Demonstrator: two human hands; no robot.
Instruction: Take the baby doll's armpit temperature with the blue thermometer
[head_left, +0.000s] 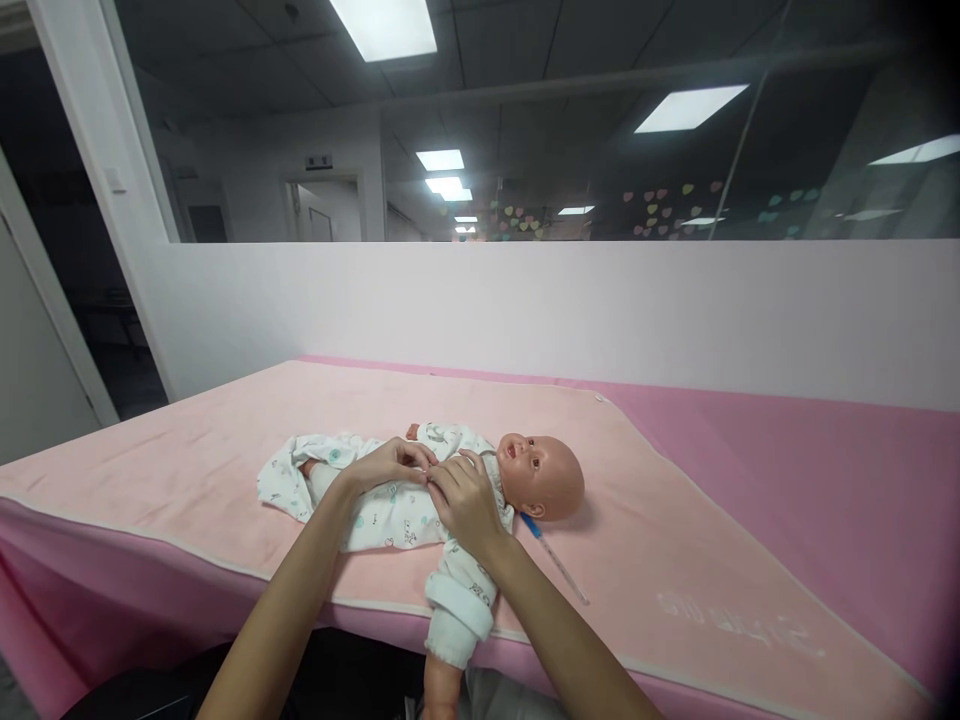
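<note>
A baby doll [544, 475] lies on its back, head to the right, in a white printed baby outfit [382, 525]. Over its chest, my left hand [391, 464] pinches the front of the outfit with bent fingers. My right hand [466, 505] meets it there, fingertips closed on the same cloth; whatever fastening lies between them is hidden. One doll arm in a rolled sleeve [459, 605] hangs over the near table edge, beneath my right wrist. Beside the doll's head rests a thin clear stick with a blue end [551, 550], perhaps a thermometer.
A peach-pink mat [675, 560] covers much of the table, over a darker pink cloth [825, 480]. Behind the table stands a white half-wall [562, 310] with glass above. A doorway [97, 300] opens at the left.
</note>
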